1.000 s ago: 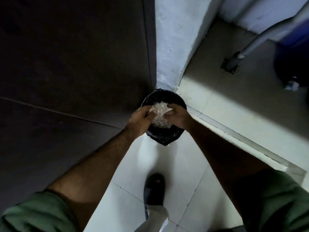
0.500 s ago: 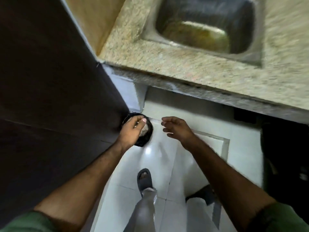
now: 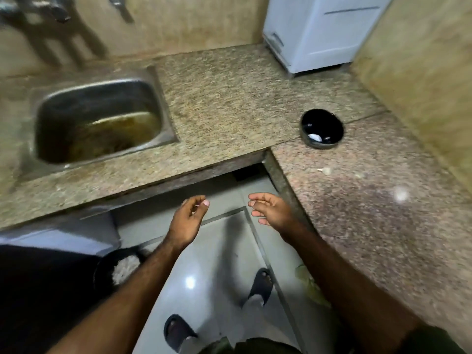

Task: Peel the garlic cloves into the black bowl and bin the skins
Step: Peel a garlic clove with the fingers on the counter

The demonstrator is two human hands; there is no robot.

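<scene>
- While both arms reach forward over the floor, the left hand (image 3: 187, 221) hangs loosely curled with nothing in it, thumb near the fingertips.
- The right hand (image 3: 272, 210) is spread open and empty, just beside the counter (image 3: 229, 98) edge.
- The bowl (image 3: 321, 129) sits on the counter near the corner, well apart from both hands, with something pale inside.
- The bin (image 3: 107, 269), on the floor under the left forearm, holds a pale heap of skins (image 3: 125, 268).
- A steel sink (image 3: 97, 118) lies to the left.
</scene>
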